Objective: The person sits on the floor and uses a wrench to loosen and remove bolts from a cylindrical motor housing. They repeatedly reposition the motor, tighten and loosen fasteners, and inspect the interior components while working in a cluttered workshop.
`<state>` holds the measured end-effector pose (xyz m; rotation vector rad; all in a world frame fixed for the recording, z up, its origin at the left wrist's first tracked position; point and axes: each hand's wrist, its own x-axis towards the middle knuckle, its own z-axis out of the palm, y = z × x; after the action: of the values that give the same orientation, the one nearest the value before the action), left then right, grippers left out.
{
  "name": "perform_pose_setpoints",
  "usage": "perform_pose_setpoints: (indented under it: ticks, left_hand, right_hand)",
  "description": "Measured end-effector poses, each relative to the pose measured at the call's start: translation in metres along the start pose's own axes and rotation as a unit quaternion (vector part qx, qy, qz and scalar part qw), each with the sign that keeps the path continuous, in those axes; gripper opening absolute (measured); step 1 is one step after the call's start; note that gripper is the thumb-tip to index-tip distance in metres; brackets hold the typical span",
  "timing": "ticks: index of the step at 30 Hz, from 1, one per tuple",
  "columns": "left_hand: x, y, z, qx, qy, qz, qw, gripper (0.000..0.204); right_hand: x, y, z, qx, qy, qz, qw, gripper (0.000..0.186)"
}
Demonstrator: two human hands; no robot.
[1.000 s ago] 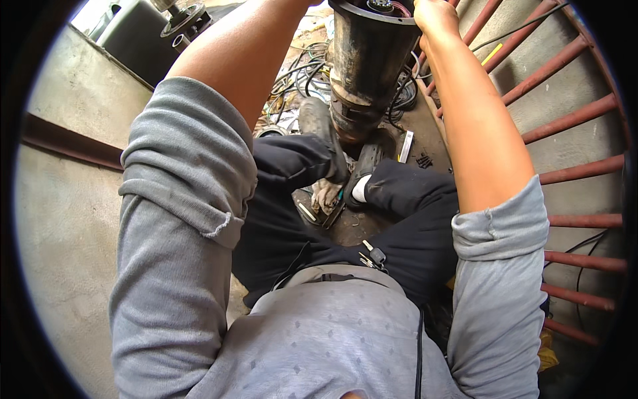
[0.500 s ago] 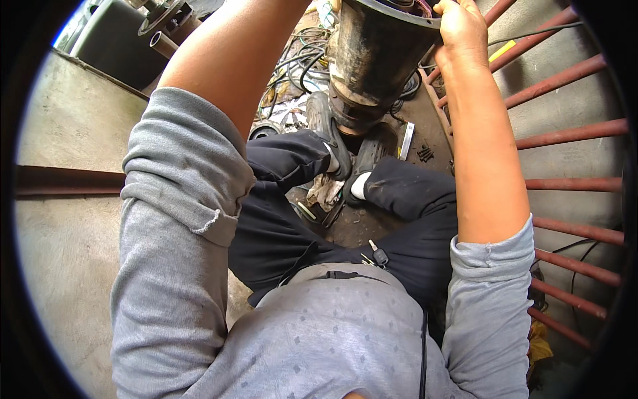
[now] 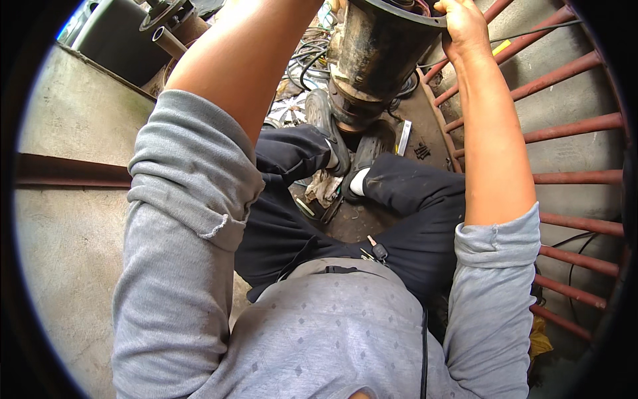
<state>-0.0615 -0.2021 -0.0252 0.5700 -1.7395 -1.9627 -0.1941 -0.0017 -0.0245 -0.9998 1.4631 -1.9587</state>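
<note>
A dark, worn cylindrical metal housing [image 3: 382,56] stands between my feet, its flanged open end toward the top of the view. Reddish windings or wires show just inside that rim, though most of the opening is cut off. My right hand [image 3: 467,28] has its fingers closed on the right side of the flange. My left forearm [image 3: 256,50] runs up past the upper edge, so the left hand is out of sight. Both shoes [image 3: 374,145] are close against the narrow lower end of the housing.
Coiled black cables [image 3: 309,60] lie left of the housing. Several dark bolts [image 3: 422,151] and a pale flat strip [image 3: 404,138] are on the floor at right. Red metal bars [image 3: 565,133] line the right side. A metal pipe [image 3: 169,42] juts out at upper left.
The view has shifted a little, and my forearms appear slightly farther right. My right hand stays on the housing's flange.
</note>
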Motion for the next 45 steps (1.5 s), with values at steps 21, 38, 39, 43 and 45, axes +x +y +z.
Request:
perform_pose_setpoints:
  ticks: [21, 38, 39, 43, 45]
  left_hand:
    - [-0.007, 0.006, -0.005, 0.100, 0.077, 0.030, 0.991, 0.018]
    - [0.013, -0.024, -0.017, 0.022, 0.041, 0.019, 0.999, 0.015]
    - [0.011, -0.022, -0.015, 0.027, 0.046, 0.019, 0.998, 0.015]
    - [0.001, -0.017, -0.008, 0.044, 0.068, 0.023, 0.996, 0.014]
    - [-0.004, -0.014, -0.005, 0.051, 0.073, 0.026, 0.996, 0.014]
  right_hand:
    - [-0.027, -0.018, 0.025, -0.185, 0.091, -0.018, 0.978, 0.075]
    - [-0.009, -0.016, 0.001, -0.090, -0.063, -0.008, 0.994, 0.078]
    - [-0.004, -0.015, -0.002, -0.071, -0.078, -0.012, 0.994, 0.079]
    - [0.019, -0.012, -0.016, -0.073, -0.155, -0.027, 0.985, 0.085]
    - [0.027, -0.011, -0.024, -0.077, -0.185, 0.011, 0.980, 0.087]
